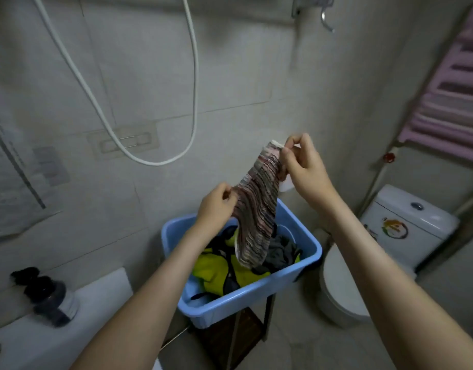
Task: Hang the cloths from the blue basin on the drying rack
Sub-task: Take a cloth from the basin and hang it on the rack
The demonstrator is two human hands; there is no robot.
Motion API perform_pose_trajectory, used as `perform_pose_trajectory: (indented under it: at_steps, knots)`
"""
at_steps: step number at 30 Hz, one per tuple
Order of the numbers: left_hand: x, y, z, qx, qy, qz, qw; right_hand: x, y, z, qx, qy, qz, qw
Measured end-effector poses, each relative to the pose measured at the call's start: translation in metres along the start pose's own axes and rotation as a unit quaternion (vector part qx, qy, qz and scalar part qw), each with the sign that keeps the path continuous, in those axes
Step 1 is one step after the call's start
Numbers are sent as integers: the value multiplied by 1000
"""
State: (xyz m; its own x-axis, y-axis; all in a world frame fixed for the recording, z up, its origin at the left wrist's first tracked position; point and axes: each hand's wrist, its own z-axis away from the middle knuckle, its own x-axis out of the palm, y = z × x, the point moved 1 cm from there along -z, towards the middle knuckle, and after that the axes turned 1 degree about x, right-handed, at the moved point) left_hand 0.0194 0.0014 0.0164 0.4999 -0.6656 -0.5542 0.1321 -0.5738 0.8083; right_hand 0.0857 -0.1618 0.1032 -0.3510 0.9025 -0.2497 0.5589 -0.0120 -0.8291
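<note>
Both hands, left hand (216, 202) and right hand (302, 166), pinch the striped cloth (256, 206).

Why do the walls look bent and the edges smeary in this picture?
Head view: the wide-angle lens bows the tile lines; light is dim and flat, without glare; the striped cloth above the blue basin is fairly sharp; the dark bottle and pink rack near the edges are smeared.

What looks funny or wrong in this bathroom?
The blue basin sits on a narrow dark stand and sticks out past it, so it looks a bit tippy. The cloths inside lie in a jumbled heap. Nothing looks spilled or broken.
</note>
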Motion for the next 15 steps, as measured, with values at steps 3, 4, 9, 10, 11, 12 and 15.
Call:
perform_pose_trajectory:
  at_steps: [3, 4, 9, 10, 11, 12, 15]
  knots:
    - [16, 29, 10, 21, 5, 53, 998, -35, 7, 19, 30, 44, 12, 998]
    - [20, 37, 15, 41, 12, 60, 997, -46, 11, 26, 35, 59, 31, 997]
    - [52, 86, 39, 164, -45, 50, 984, -116, 15, 83, 80, 206, 119, 968]
    - [60, 96, 43, 186, -62, 42, 980, -132, 12, 97, 85, 238, 123, 960]
    - [69, 106, 48, 206, -83, 34, 974, -147, 9, 112, 90, 268, 132, 950]
    - [78, 117, 54, 227, -102, 25, 968, -161, 6, 126, 95, 294, 141, 941]
    - [104, 147, 78, 283, -158, 21, 946, -198, -11, 173, 101, 369, 175, 907]
